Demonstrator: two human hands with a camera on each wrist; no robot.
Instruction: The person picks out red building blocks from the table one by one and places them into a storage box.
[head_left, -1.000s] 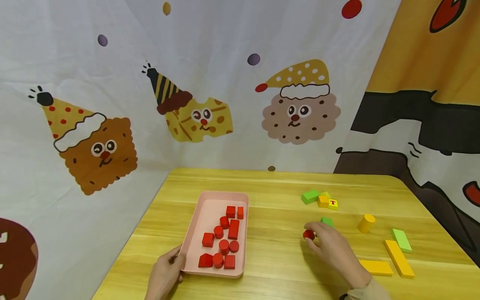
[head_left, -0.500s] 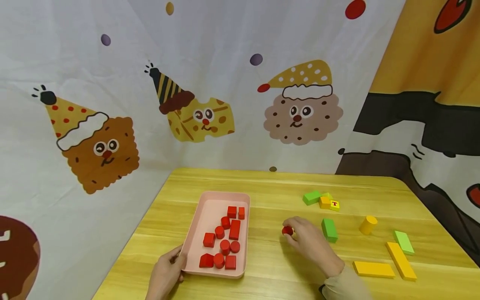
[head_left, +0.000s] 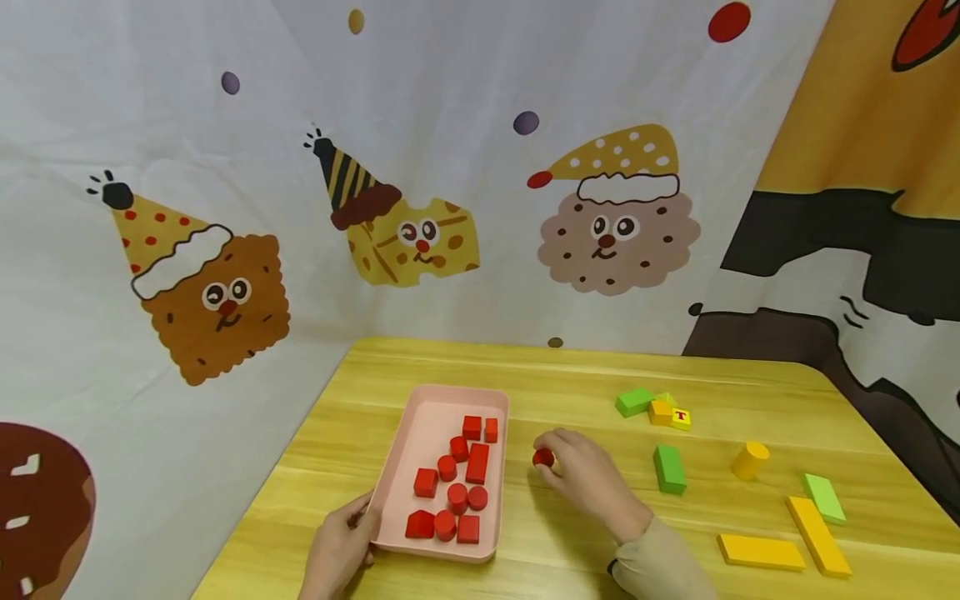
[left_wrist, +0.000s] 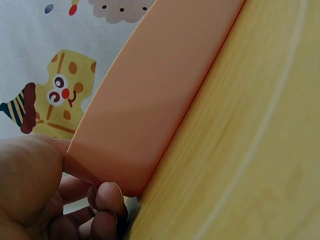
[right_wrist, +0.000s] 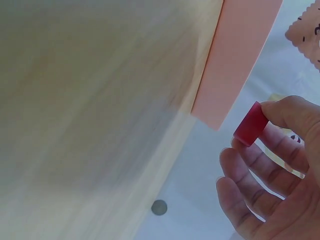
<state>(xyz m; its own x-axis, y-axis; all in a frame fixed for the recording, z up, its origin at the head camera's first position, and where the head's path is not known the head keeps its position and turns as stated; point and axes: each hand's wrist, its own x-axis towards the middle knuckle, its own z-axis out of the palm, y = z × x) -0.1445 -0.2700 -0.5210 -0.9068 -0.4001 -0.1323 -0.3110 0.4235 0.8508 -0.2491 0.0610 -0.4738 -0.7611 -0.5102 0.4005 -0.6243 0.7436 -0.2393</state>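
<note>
A pink tray (head_left: 420,417) lies on the wooden table and holds several red blocks (head_left: 457,479). My left hand (head_left: 341,546) grips the tray's near left corner; in the left wrist view its fingers (left_wrist: 107,197) curl under the tray's wall (left_wrist: 150,100). My right hand (head_left: 581,475) pinches a small red cylinder (head_left: 543,457) just right of the tray's right rim. The right wrist view shows the cylinder (right_wrist: 250,125) between thumb and fingers, close to the tray's wall (right_wrist: 240,55).
To the right lie a green block (head_left: 669,469), a yellow cylinder (head_left: 750,460), flat yellow blocks (head_left: 761,552) and a light green block (head_left: 823,498). A cluster of green and yellow blocks (head_left: 654,407) sits further back. A printed curtain rises behind the table.
My right hand has carried the red cylinder leftward, from beside the green block to the tray's right rim. The left hand has stayed on the tray's corner.
</note>
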